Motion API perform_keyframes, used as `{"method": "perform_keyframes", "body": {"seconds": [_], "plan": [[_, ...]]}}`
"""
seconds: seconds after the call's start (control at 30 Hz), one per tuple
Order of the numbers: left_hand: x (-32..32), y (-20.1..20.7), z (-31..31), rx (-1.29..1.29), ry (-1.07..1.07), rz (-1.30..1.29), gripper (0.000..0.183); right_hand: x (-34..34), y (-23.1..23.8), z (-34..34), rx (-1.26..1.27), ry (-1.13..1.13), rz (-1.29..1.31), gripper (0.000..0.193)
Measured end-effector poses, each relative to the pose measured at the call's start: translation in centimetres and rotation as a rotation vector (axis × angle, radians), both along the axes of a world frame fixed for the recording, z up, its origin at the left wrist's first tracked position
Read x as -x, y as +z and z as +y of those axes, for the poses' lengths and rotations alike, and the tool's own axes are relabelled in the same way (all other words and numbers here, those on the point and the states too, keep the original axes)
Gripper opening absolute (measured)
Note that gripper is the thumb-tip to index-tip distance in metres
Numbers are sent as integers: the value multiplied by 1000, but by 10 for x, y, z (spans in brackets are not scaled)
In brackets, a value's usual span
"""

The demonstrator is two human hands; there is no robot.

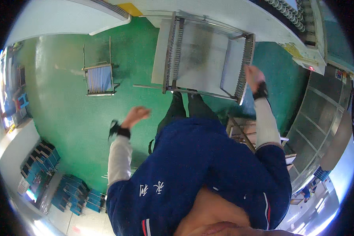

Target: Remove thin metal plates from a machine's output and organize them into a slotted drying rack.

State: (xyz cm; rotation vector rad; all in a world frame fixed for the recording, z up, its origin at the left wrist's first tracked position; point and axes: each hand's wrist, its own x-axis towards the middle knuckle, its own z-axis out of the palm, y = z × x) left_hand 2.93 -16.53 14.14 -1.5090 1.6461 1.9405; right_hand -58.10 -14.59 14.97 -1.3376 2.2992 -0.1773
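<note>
Standing at the far edge of the green floor (63,118), the metal rack (203,93) lies ahead of the legs (200,106), side bars (246,57) running away from them. The right hand (254,77), nearer, is at the right bar; whether clamped, I cannot tell. The left hand (137,115) curls together, well apart. The rack looks silvery, open, comb-toothed.

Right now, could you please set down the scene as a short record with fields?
Left hand: out over the green floor, blurred, nothing visible in it
Right hand: at the right side of the metal rack; whether it grips is unclear
Small rack: on the floor, left of the metal rack, bearing blue sheets
</note>
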Motion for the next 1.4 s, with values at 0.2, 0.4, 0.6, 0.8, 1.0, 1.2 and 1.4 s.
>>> {"method": "perform_keyframes", "body": {"seconds": [0.2,0.4,0.6,0.8,1.0,1.2,1.4], "plan": [[179,-1,-28,-469,552,365,32,-78,-16,-201,299,407,75,29],[212,-80,34,90,176,27,50,-67,-76,-255,450,321,150,37],[234,-87,51,25,381,91,49,-64,-115,-278,169,229,36,38],[228,-72,76,293,387,-26,37,-66,-128,-282,268,354,53,33],[196,-52,95,156,577,-56,36,-92,-105,-276,115,611,-128,30],[193,-62,98,266,616,-32,40,-86,-99,-281,72,593,-335,28],[190,-69,108,118,623,-64,41,-99,-86,-280,-67,548,-352,24]]}}
